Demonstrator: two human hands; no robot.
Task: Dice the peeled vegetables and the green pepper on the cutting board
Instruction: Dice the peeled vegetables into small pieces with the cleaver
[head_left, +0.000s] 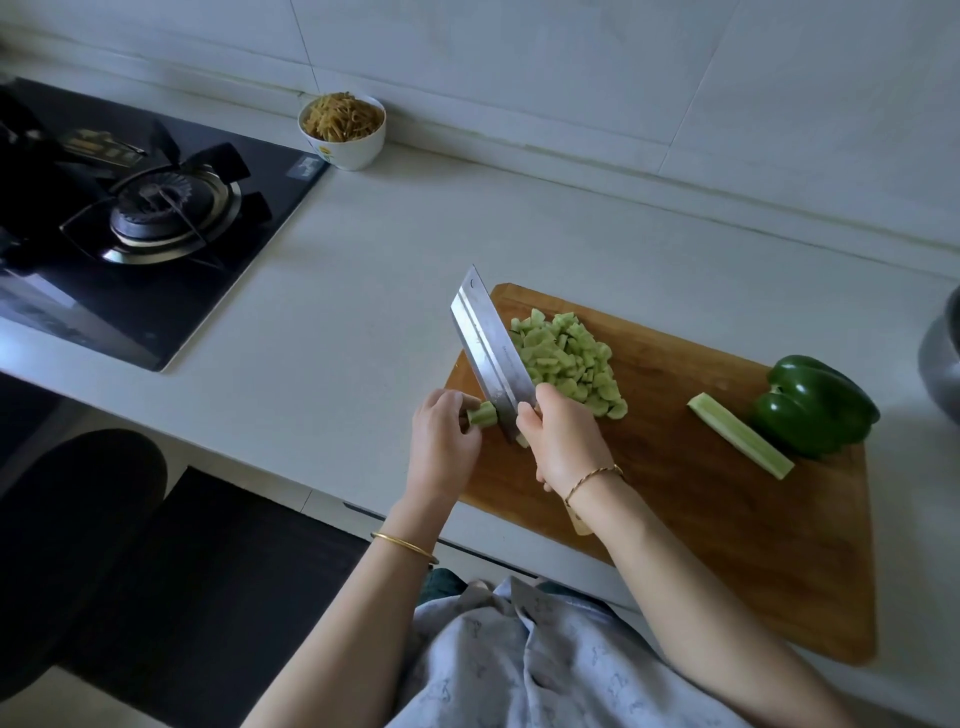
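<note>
A heap of diced pieces (569, 361) lay on the cutting board (727, 519), the left hand (444, 441) pinched the last stub (483, 414), the right hand (558, 441) gripped the cleaver (488, 348), while one peeled strip (740, 441) and the whole green pepper (815, 405) remained uncut.

No legible text, number or brand found. The gas hob (156, 218) carries a small pale mark, seemingly a logo, at the corner nearest the white bowl (343, 137); its characters cannot be read. The bowl shows a small yellow-green motif low on the wall turned towards the hob, with no lettering discernible. The cleaver (491, 358) has a faint line of engraving along its blade, too small and blurred to make out.
</note>
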